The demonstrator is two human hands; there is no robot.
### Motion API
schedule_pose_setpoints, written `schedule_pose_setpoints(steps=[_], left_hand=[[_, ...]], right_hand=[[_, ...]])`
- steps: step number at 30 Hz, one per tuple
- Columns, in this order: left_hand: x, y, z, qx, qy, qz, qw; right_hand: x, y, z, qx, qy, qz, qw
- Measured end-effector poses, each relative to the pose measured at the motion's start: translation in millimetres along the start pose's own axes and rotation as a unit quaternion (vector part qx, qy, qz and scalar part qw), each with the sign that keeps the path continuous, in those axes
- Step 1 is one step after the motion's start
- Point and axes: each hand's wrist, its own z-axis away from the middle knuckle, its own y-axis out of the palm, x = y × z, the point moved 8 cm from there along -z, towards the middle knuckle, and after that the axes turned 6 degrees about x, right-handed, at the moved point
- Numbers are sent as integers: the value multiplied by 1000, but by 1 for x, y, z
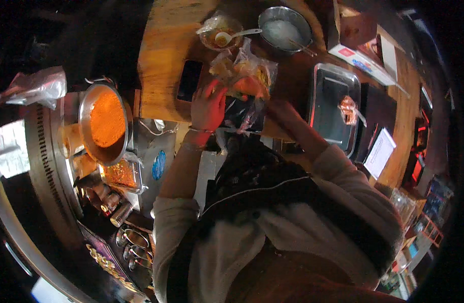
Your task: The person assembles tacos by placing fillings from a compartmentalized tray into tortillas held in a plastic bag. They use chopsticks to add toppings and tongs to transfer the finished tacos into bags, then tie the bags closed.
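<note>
A clear plastic bag (265, 70) with yellowish food in it lies in front of me on the wooden table. At its left edge, my left hand (207, 107) has its fingers bent and closed on the plastic. From the right, my right hand (255, 89) reaches across the bag, its fingers curled on it; shadow covers the wrist. Below the hands hangs a loose, crumpled part of plastic over a dark surface. A dark phone (190, 81) lies just left of my left hand. Beyond the bag stands a plastic-lined bowl (212, 39) with a white spoon (246, 33) in it.
At the far side stands a metal pot (285, 29) with whitish contents and chopsticks. On the right are a glass-like tray (335, 108), a cardboard box (361, 58) and a white paper sheet (380, 153). On the left, a metal bowl (107, 123) holds orange powder, above a container of red flakes (122, 174).
</note>
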Motion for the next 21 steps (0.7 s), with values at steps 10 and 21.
schedule_pose_setpoints(steps=[10, 21], left_hand=[[22, 134, -20, 20, 196, -90, 976], [28, 150, -31, 26, 183, 15, 983]], right_hand=[[-40, 48, -35, 16, 6, -440, 898], [-54, 53, -34, -79, -4, -255, 964]])
